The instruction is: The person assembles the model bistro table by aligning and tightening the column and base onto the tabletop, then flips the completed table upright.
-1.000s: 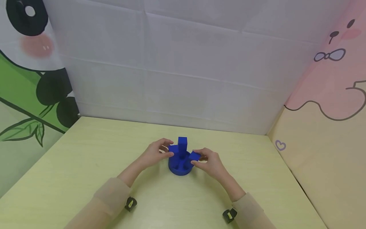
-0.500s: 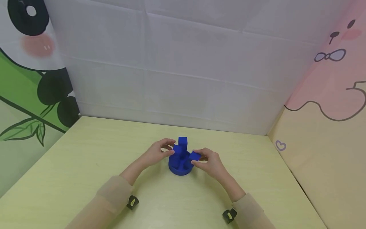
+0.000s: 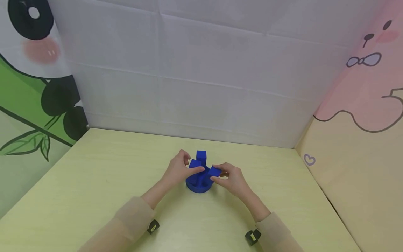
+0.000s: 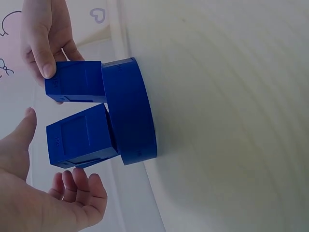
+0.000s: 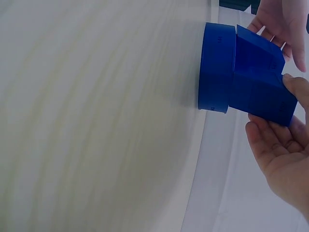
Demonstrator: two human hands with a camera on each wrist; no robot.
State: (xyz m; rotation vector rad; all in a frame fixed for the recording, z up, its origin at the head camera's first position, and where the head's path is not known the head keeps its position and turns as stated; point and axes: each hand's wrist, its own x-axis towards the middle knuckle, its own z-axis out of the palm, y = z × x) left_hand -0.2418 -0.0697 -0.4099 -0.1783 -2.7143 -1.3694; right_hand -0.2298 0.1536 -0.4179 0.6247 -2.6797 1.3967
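A round blue base [image 3: 199, 189] stands on the table with three blue blocks on it. My right hand [image 3: 231, 178] pinches the right block [image 3: 214, 172] between thumb and fingers, its lower end down in the base. Beside the left block [image 3: 194, 163] is my left hand [image 3: 177, 171]. In the left wrist view its thumb is spread away from that block [image 4: 82, 135], while bent fingertips lie at the block's side. That block leans slightly in the base. The back block [image 3: 201, 157] stands upright, untouched, its lower part hidden.
The pale wooden table [image 3: 126, 157] surrounds the base. A white sheet [image 3: 195, 77] hangs behind it, with cartoon-printed panels at left and right. A small dark device [image 3: 153, 226] sits by the left sleeve and another device [image 3: 253, 237] by the right one.
The left block has moved right, from the base's outer left towards the middle. My left hand has followed, loosened its hold and spread its thumb. My right hand stays in place.
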